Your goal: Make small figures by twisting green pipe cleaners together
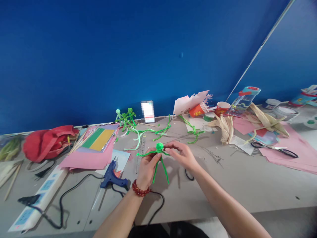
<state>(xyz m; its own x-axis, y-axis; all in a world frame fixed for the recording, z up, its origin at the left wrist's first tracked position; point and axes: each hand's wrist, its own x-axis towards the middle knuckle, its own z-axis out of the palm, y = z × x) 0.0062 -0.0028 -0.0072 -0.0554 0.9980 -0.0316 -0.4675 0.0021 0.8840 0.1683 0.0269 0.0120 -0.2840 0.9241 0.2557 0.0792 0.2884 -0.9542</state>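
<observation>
Fingers (156,159) of your left hand (148,167) pinched the fuzzy green figure (159,147) below its head; your right hand (182,155) pinched one side.

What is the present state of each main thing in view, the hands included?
Left hand: pinching the green figure below its head
Right hand: curled, fingertips at the figure's arm; grip unclear
Green figure: arms spread, legs apart
Glue gun: lying down, unheld
Cup stack: tipped
Single cup: upright
Pale sheet: ragged along one edge
Plug: at the power strip; connection unclear
</observation>
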